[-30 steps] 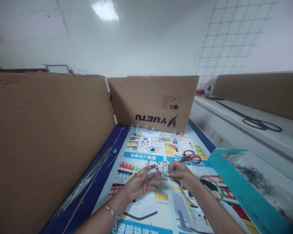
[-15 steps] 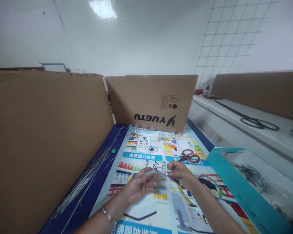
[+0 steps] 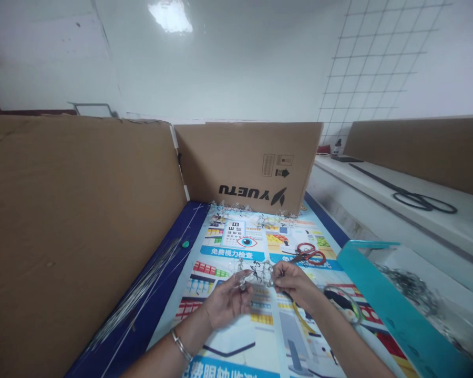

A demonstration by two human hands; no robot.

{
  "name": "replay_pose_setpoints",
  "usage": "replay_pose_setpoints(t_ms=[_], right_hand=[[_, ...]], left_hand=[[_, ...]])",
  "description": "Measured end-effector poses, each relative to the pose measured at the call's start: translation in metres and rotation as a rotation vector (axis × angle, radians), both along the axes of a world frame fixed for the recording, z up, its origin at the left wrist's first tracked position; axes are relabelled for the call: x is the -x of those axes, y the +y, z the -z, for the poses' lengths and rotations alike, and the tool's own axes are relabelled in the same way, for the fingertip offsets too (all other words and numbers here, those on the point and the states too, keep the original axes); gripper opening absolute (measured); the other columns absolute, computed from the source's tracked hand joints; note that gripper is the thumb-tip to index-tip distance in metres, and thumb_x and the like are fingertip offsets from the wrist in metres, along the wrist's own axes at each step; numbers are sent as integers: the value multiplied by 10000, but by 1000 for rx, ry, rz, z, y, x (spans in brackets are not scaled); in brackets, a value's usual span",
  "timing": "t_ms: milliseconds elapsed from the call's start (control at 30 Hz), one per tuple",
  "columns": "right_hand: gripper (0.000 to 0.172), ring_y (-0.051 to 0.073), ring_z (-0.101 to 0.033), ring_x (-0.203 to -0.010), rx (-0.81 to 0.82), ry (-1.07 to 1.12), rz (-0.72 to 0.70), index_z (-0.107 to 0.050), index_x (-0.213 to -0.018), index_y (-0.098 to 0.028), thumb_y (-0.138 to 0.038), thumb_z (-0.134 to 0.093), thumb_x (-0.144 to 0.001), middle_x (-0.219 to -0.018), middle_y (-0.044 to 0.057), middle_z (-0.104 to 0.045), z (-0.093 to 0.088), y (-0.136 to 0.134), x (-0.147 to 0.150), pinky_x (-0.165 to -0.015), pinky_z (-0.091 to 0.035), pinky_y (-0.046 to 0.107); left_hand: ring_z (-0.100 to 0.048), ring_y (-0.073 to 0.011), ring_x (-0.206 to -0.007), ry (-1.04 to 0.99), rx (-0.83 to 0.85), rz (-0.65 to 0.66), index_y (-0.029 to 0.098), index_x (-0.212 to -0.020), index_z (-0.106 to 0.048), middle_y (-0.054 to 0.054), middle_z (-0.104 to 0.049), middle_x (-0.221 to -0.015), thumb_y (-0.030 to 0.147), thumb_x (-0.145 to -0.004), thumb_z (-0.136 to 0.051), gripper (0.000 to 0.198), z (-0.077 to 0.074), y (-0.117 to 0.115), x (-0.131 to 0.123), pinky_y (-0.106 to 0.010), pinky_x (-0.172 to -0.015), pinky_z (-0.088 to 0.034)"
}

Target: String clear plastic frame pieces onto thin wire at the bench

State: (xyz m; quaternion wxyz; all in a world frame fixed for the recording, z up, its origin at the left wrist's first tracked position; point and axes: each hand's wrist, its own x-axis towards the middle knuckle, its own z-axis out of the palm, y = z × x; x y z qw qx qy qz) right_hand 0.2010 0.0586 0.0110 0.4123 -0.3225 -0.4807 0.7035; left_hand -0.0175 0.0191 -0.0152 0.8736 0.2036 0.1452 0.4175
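My left hand and my right hand meet over the printed poster on the table. Between their fingertips they pinch a small tangle of clear beads and thin wire. The fingers of both hands are curled and pressed on it. A metal bangle circles my left wrist. Red-handled scissors lie on the poster just beyond my right hand.
Cardboard walls stand at the left and at the back. Thin wires lie along the blue table edge. A teal tray with small metal parts sits at the right. Black scissors rest on the far white bench. Loose bead pieces line the back wall.
The hands stay together on the bead piece with small finger shifts; the view has wobbled slightly.
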Motion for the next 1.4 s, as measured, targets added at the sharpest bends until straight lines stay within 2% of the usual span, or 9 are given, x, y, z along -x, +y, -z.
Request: replay_pose_setpoints(t_ms=[200, 400, 567, 667, 733, 900, 1100, 1267, 1400], right_hand=[[220, 98, -514, -493, -41, -45, 113, -523, -657, -182, -226, -723, -575, -570, -47, -514, -3, 0, -1, -506, -379, 228], [204, 104, -488, -482, -172, -154, 268, -536, -680, -195, -286, -707, -613, -566, -46, -504, -7, -3, 6, -505, -371, 250], [176, 119, -499, -513, -223, -276, 288, -539, -691, -202, -281, -685, -631, -557, -44, -513, -1, -4, 8, -525, -368, 259], [158, 109, -470, -507, -219, -267, 291, -532, -690, -210, -247, -672, -628, -569, -50, -501, 3, -3, 8, -508, -355, 250], [147, 107, -452, -514, -221, -276, 306, -531, -688, -213, -221, -663, -622, -574, -49, -494, 4, -3, 8, -506, -356, 247], [144, 112, -452, -551, -235, -298, 281, -527, -678, -208, -208, -651, -605, -614, -39, -495, 0, 0, 4, -531, -376, 250], [111, 93, -400, -510, -312, -431, 238, -523, -647, -191, -171, -616, -590, -563, -58, -459, -17, -4, 1, -496, -326, 224], [106, 90, -392, -528, -324, -424, 147, -525, -649, -188, -163, -607, -588, -613, -47, -469, -26, -12, 7, -495, -319, 219], [103, 93, -387, -539, -348, -448, 153, -519, -652, -189, -171, -599, -589, -628, -43, -467, -28, -14, 9, -497, -320, 217]], left_hand=[[-548, -114, -573, 9, -90, -58, 366, -1296, -321, -31, -616, -887, 365, -855, -487, 471, -10, -7, -5, -262, -562, -400], [-583, -148, -746, 176, -70, -198, 424, -1338, -187, -55, -522, -1137, 289, -806, -580, 675, -6, -13, -16, -262, -593, -400], [-577, -124, -700, 416, -20, -425, 366, -1292, -350, -36, -539, -1084, 194, -735, -650, 655, 8, -15, -19, -252, -588, -369], [-563, -122, -684, 487, 41, -565, 272, -1142, -537, -12, -600, -899, 124, -697, -658, 485, 6, -11, -14, -245, -589, -351], [-561, -122, -694, 460, 75, -616, 238, -1063, -581, -8, -615, -866, 105, -681, -658, 412, 2, -6, -9, -241, -589, -358], [-585, -133, -749, 390, 132, -589, 243, -1069, -555, -17, -615, -957, 167, -687, -675, 407, 2, 7, 3, -231, -570, -400], [-583, -157, -871, 324, 47, -598, 223, -1026, -576, -54, -584, -1065, 303, -764, -605, 275, 10, 21, 16, -253, -672, -459], [-545, -234, -1020, 154, -101, -408, 261, -1152, -506, -76, -503, -1237, 447, -830, -473, 373, -6, 21, 21, -386, -811, -446], [-563, -257, -976, 147, -116, -294, 208, -1022, -558, -93, -577, -1089, 409, -831, -489, 285, -4, 17, 19, -458, -823, -433]])
